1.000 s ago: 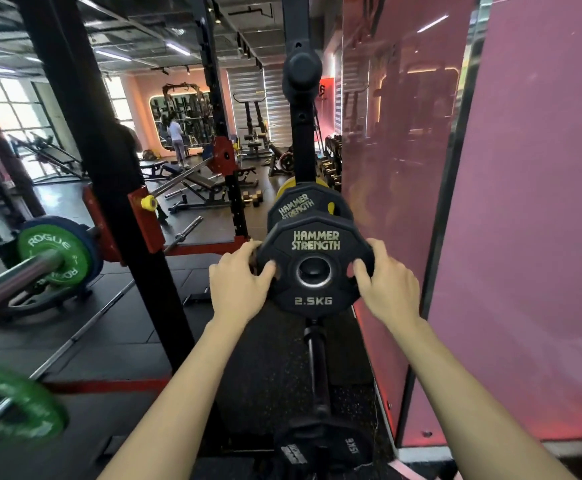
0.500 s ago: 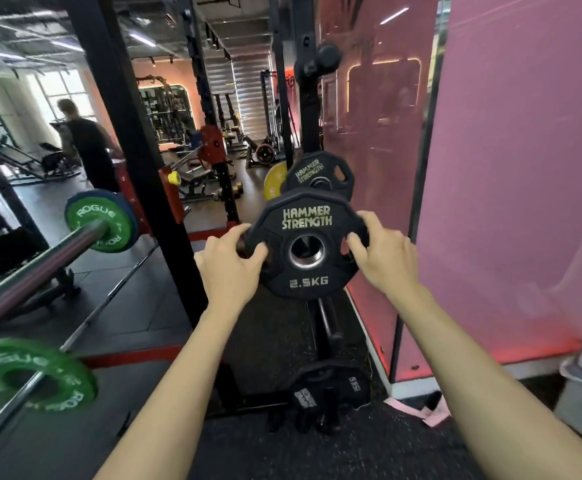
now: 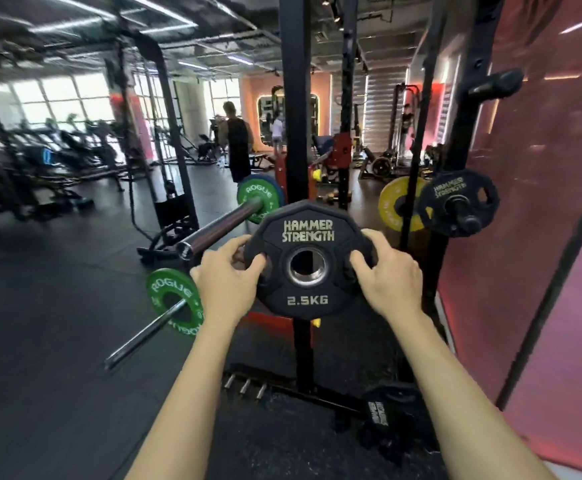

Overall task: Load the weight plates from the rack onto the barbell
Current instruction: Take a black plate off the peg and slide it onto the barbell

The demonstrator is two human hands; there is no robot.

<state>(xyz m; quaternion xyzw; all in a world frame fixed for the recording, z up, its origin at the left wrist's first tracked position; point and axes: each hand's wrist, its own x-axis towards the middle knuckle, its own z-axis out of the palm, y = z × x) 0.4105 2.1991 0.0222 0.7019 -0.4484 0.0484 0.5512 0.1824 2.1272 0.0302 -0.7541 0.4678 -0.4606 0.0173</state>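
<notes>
Two hands, the left hand (image 3: 227,282) and the right hand (image 3: 385,275), grip the sides of a black 2.5 kg plate (image 3: 306,259), held up in the middle of the frame, off the rack (image 3: 456,140) at the right. One green plate (image 3: 258,197) is already on the barbell (image 3: 220,232), just left of the held plate. I think the black plate must go on next, and another black plate (image 3: 457,202) waits on the rack.

Held plate (image 3: 306,259) right of barbell sleeve (image 3: 223,227), seemingly nearer.
</notes>
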